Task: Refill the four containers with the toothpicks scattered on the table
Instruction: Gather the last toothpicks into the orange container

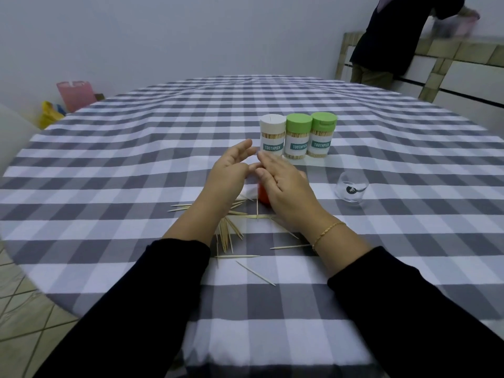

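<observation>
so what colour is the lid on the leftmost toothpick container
White; the other two standing lids are green. Head view.

A single wide-angle camera worn on the person's head looks forward and down across a round table [409,241] in grey-and-white check, its near edge below the frame and its far edge curving beneath a pale wall. The lens sits close: both black sleeves enter from the bottom corners and the left hand [229,178] and right hand [289,192] meet mid-frame. Fisheye bending bows the table's edges. No second view apparently overlaps it.
</observation>
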### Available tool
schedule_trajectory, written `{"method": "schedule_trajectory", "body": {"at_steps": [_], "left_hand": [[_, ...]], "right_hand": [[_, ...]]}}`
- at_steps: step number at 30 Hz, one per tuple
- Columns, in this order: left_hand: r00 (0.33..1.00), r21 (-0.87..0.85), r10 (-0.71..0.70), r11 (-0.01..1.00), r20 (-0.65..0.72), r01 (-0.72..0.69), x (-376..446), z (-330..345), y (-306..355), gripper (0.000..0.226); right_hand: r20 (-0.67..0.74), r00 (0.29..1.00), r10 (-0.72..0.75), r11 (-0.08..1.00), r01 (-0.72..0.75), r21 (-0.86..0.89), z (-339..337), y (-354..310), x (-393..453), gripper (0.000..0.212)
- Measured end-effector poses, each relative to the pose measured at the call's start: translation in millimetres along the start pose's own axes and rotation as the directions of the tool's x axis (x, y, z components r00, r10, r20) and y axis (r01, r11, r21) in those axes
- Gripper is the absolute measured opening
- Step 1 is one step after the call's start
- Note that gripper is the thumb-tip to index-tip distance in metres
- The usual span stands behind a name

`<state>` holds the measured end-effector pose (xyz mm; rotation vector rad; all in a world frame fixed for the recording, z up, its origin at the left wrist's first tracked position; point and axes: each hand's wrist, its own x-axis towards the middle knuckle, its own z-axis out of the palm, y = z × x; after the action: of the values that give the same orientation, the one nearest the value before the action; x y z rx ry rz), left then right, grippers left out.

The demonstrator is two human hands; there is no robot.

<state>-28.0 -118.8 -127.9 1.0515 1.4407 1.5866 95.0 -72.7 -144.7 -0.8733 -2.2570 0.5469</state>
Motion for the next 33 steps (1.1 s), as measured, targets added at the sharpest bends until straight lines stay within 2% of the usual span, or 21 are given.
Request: {"method": "schedule_trajectory", "body": {"at_steps": [5, 8, 11, 14, 17, 20, 23, 27, 28, 29, 31, 33], "left_hand": [[0.999, 0.145, 0.018, 0.989, -0.038, -0.012, 0, -3, 5, 0.041], [0.998, 0.291, -0.008, 0.956, -0.061, 0.025, -1, -8, 15, 0.041], [0.998, 0.483, -0.032, 0.874, -0.047, 0.051, -4, -19, 22, 0.042], [0.997, 0.693, -0.077, 0.719, 0.001, 0.055, -11, -39, 21, 0.042], [0.98, 0.845, -0.195, 0.531, 0.046, 0.066, -18, -61, 23, 0.044], [0.949, 0.931, -0.313, 0.358, 0.044, 0.075, -26, -76, 29, 0.035], [0.931, 0.944, -0.359, 0.326, 0.067, 0.058, -29, -84, 34, 0.015], [0.907, 0.938, -0.404, 0.344, 0.115, 0.034, -28, -91, 36, 0.011], [0.893, 0.936, -0.431, 0.351, 0.134, 0.029, -29, -94, 37, 0.015], [0.871, 0.938, -0.466, 0.346, 0.154, 0.019, -31, -96, 39, 0.03], [0.82, 0.953, -0.545, 0.304, 0.172, 0.002, -34, -102, 42, 0.071], [0.793, 0.962, -0.581, 0.273, 0.183, -0.021, -36, -104, 42, 0.086]], "right_hand": [[-0.146, 0.989, 0.037, 0.979, -0.007, 0.202, -17, -2, 2, 0.038], [-0.144, 0.981, 0.133, 0.976, -0.104, 0.193, -35, -10, -2, 0.024], [-0.007, 0.964, 0.266, 0.96, -0.264, 0.097, -52, -12, -3, 0.028], [0.229, 0.91, 0.345, 0.937, -0.348, -0.025, -64, -13, -9, 0.035], [0.418, 0.833, 0.364, 0.931, -0.335, -0.143, -63, -16, -18, 0.027], [0.5, 0.782, 0.372, 0.926, -0.282, -0.25, -55, -20, -23, 0.014], [0.533, 0.761, 0.371, 0.925, -0.251, -0.286, -52, -24, -22, 0.008], [0.57, 0.749, 0.339, 0.936, -0.206, -0.286, -54, -27, -24, 0.008], [0.584, 0.739, 0.335, 0.938, -0.203, -0.282, -57, -27, -25, 0.01], [0.608, 0.72, 0.336, 0.938, -0.201, -0.281, -60, -27, -25, 0.013], [0.67, 0.652, 0.356, 0.932, -0.19, -0.31, -66, -27, -26, 0.028], [0.711, 0.582, 0.395, 0.916, -0.184, -0.357, -67, -28, -26, 0.042]]}}
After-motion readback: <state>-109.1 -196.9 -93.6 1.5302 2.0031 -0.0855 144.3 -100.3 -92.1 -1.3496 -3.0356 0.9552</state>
